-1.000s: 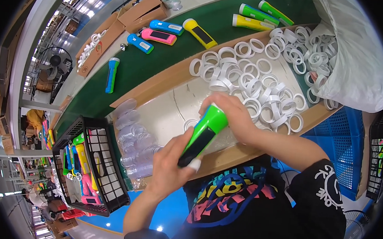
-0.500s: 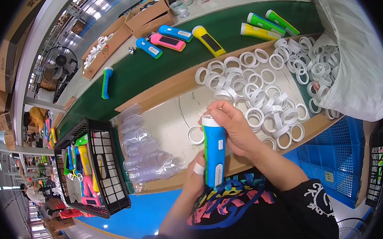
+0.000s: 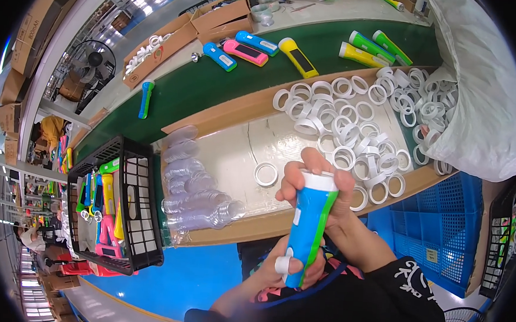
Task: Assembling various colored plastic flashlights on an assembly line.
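Beside a cardboard tray, left fingers clasp a blue-green flashlight low, right fingers high.

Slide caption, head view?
Left hand and right hand hold a blue-and-green flashlight at a cardboard tray of white rings and clear discs.

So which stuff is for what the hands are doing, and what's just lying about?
Probably for the job:
- torch, held by the left hand and right hand
- white rings
- clear discs

Seemingly just about:
- fan
- blue crate
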### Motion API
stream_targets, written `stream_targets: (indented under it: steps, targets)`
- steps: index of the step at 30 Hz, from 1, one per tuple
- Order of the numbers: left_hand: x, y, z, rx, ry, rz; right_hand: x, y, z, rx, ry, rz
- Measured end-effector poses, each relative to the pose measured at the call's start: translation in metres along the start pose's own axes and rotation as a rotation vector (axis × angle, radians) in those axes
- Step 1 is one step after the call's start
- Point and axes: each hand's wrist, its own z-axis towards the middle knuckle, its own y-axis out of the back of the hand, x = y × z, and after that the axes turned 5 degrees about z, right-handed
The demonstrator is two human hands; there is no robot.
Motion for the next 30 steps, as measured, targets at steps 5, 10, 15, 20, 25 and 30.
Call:
stream_targets:
  steps: [5,10,15,20,25,30]
  targets:
    - [-0.017,0.010,0.003,-0.629,-0.185,1.495,0.013,-0.004,-0.008,-0.160,0.058,-0.476]
    - [-0.031,0.041,0.014,-0.648,-0.172,1.486,0.019,0.002,0.005,-0.386,-0.013,-0.693]
    - [-0.079,0.049,0.014,-0.460,-0.010,0.417,0.029,0.029,0.016,-0.702,-0.102,-0.607]
    - [-0.153,0.096,0.020,-0.890,-0.232,0.594,0.017,0.035,0.028,-0.388,-0.244,-1.791]
    - [-0.220,0.111,0.048,-0.938,-0.524,1.381,-0.007,0.056,0.025,0.196,-0.302,-2.330]
    - [-0.245,0.148,-0.001,-1.048,-0.257,2.757,-0.011,0.071,0.026,0.161,-0.276,-2.213]
